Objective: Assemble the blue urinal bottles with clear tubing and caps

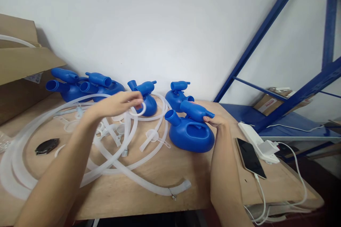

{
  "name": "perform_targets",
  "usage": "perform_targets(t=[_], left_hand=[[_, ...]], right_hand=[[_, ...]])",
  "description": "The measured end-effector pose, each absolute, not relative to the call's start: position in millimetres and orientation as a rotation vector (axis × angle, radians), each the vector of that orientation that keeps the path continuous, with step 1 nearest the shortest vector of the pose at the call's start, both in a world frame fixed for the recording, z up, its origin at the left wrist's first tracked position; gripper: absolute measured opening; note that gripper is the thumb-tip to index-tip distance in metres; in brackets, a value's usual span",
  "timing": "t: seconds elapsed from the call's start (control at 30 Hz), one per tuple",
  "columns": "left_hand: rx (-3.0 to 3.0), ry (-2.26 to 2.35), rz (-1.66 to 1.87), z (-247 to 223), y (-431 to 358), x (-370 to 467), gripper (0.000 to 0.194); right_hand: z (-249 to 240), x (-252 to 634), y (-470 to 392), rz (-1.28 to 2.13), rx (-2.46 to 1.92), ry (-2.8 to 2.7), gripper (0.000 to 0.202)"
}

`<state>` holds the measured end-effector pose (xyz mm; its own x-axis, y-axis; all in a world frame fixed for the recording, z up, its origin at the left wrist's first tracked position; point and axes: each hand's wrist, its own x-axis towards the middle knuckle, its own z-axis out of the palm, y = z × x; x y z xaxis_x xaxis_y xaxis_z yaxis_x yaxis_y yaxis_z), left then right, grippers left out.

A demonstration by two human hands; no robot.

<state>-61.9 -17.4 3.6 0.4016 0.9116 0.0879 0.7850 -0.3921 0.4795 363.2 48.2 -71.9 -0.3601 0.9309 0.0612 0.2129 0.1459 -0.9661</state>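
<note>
My left hand (124, 102) is closed on a white plastic ring (144, 109), above the coiled clear hose. My right hand (217, 120) grips the ribbed nozzle end of a blue tapered tube piece (195, 110). This piece lies across the top of a blue plastic urinal bottle (190, 138), which stands on the table with its open neck towards the left. Whether the two are joined is hidden. Under my left hand and forearm lie translucent hose (149, 184) and several white plastic fittings. A translucent strapped cap (152, 135) lies between my hands.
More blue bottles (174, 100) with tapered pieces on top stand along the wall. At the left are a cardboard box (23, 67) and a dark watch-like object (47, 146). A phone (250, 158) and power strip (257, 143) lie right, beside a blue metal rack (255, 46).
</note>
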Motion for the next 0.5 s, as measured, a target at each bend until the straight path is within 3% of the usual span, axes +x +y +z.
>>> perform_targets(t=[0.13,0.3,0.5], left_hand=[[2.348,1.386,0.741,-25,-9,5,0.036],[2.273,1.438,0.802,-68,12,42,0.038],[2.299,1.464,0.736,-76,0,53,0.039]], right_hand=[[-80,362,51,1.549,-0.997,-1.692,0.108],[-93,365,56,1.512,-1.039,-1.647,0.107],[-98,361,58,1.351,-1.07,-1.616,0.11]])
